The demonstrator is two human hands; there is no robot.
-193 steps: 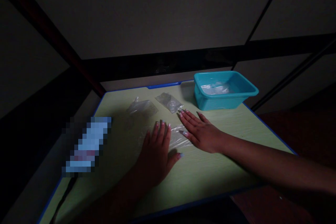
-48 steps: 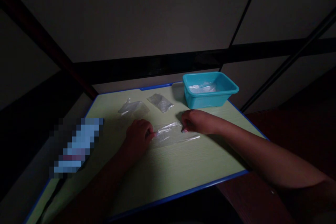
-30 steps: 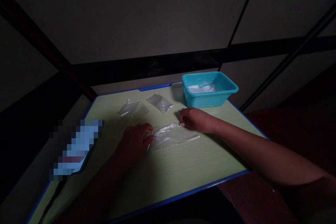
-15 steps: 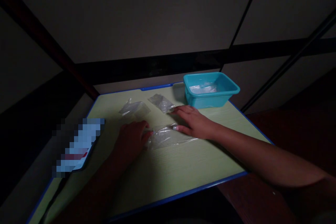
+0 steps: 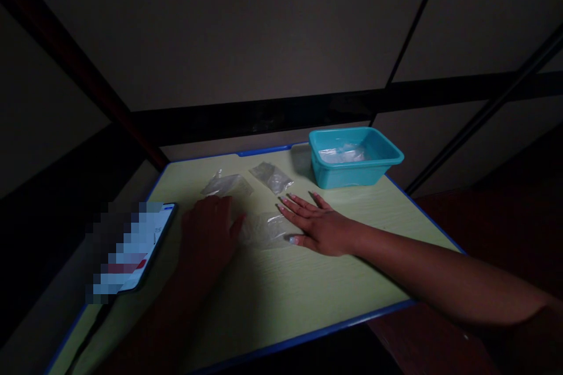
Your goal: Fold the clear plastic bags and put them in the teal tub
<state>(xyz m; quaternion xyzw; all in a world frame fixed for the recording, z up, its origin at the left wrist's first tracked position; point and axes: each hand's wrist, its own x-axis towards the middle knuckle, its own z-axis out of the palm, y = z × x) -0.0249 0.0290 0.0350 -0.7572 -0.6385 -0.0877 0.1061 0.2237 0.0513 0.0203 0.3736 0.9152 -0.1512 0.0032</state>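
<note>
A folded clear plastic bag (image 5: pixel 264 230) lies on the pale green table (image 5: pixel 308 287). My right hand (image 5: pixel 314 224) lies flat on its right end, fingers stretched out toward the far left. My left hand (image 5: pixel 206 234) rests palm down just left of the bag, fingers extended, its thumb touching the bag's left edge. Two other folded clear bags sit farther back: one bag (image 5: pixel 226 185) at the left, another bag (image 5: pixel 271 176) to its right.
A teal plastic tub (image 5: pixel 356 158) with clear plastic inside stands at the table's far right corner. A phone (image 5: pixel 132 252) with a lit screen lies at the left edge. Dark wall panels and frame bars surround the table.
Both hands have gone from pinching the bag's ends to lying flat. The bag has been folded shorter, and my right hand has slid left onto it.
</note>
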